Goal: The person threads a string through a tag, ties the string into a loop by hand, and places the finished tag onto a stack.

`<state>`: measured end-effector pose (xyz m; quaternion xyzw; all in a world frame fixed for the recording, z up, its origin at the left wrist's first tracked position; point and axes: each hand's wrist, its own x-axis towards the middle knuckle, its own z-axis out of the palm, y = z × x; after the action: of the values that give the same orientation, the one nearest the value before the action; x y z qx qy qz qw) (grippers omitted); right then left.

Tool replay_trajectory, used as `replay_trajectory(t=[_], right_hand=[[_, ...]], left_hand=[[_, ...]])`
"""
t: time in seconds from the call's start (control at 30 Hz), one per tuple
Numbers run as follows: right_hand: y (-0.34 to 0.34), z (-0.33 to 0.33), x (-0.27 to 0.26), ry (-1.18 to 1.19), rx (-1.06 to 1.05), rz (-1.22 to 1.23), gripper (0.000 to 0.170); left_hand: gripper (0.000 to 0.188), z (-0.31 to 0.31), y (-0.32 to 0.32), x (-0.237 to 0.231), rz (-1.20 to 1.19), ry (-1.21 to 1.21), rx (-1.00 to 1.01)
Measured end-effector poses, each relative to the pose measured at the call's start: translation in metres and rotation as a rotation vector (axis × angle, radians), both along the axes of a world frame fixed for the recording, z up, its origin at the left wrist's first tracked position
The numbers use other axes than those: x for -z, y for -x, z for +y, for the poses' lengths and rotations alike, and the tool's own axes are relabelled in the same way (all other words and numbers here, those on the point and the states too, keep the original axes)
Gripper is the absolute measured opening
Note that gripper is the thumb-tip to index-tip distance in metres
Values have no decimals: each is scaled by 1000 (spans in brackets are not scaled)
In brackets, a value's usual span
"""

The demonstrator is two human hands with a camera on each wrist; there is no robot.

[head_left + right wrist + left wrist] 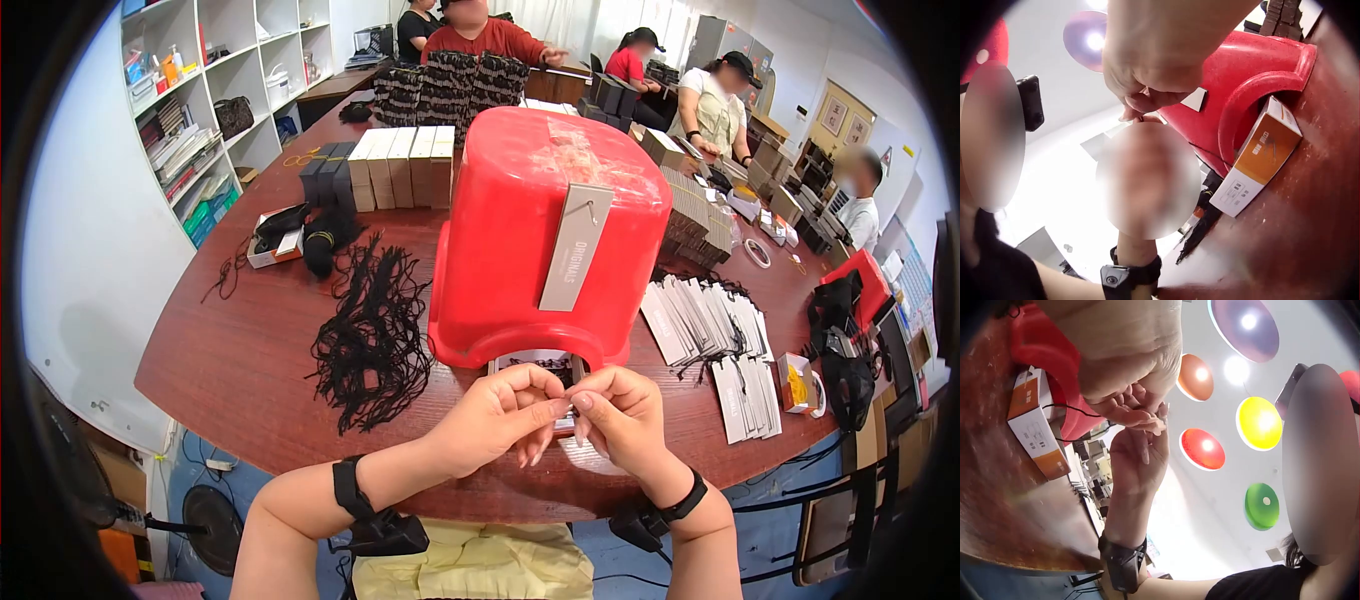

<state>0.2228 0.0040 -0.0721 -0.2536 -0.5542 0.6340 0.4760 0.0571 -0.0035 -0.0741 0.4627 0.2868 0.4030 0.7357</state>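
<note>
In the head view my left hand (pixel 505 418) and right hand (pixel 625 418) meet at the fingertips, just in front of a red plastic stool (pixel 500 230). Both hands pinch a thin black cord (pixel 1075 409) between thumb and fingers; the pinched part is mostly hidden by the fingers. Strands of it run from the fingers toward an orange-and-white box (pixel 1038 431), which sits at the stool's arched opening. A light grey tag (pixel 575 255) marked ORIGINALS hangs on the stool's side from a small metal piece.
Left of the stool lies a tangled pile of black cords (pixel 370 335). Stacked grey tags with black cords (pixel 705 320) lie on the right, beside a small box with yellow contents (pixel 797 385). Card stacks (pixel 400 165) stand behind. Several people work around the far side.
</note>
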Motion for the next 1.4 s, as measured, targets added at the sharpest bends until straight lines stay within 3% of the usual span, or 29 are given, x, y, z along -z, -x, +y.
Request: replay_trajectory(t=[0.1,0.27,0.33,0.4,0.43,0.47,0.6,0.67,0.7,0.73,0.8,0.93,1.0,1.07,1.4], right_hand=[[-3,3,-1,196,-108,130,9],[0,7,5,141,17,133,10],[4,8,8,101,82,168,8],[8,10,15,-505,439,-169,3],[2,12,19,-748,563,-448,6],[2,12,18,-747,562,-447,6],[3,12,15,-780,471,-542,7],[2,9,12,-711,265,-459,6],[1,6,14,-611,221,-408,5],[-1,4,10,-611,220,-406,5],[-2,-2,-3,-177,-30,-220,6],[-1,6,10,-32,-114,-116,7],[4,8,11,108,-127,99,7],[-1,8,5,165,-141,29,8],[-2,13,6,184,-128,16,10]], left_hand=[[16,0,-1,5,39,-23,-67],[12,-7,-7,6,290,-243,-209],[10,-8,-10,8,464,-795,-418],[9,-8,-8,10,578,-859,-432],[9,-4,-7,17,614,-1027,-492],[11,-2,-6,20,649,-1196,-551],[18,-6,1,1,627,-952,-534],[24,-1,7,0,422,-527,-302],[22,1,11,-2,331,-405,-147],[22,2,10,-1,333,-405,-148],[19,5,8,3,7,-177,66],[15,8,10,3,88,-127,105],[15,7,10,-6,88,-66,117],[14,7,10,-7,86,-10,132],[17,4,11,-1,424,-381,-40]])
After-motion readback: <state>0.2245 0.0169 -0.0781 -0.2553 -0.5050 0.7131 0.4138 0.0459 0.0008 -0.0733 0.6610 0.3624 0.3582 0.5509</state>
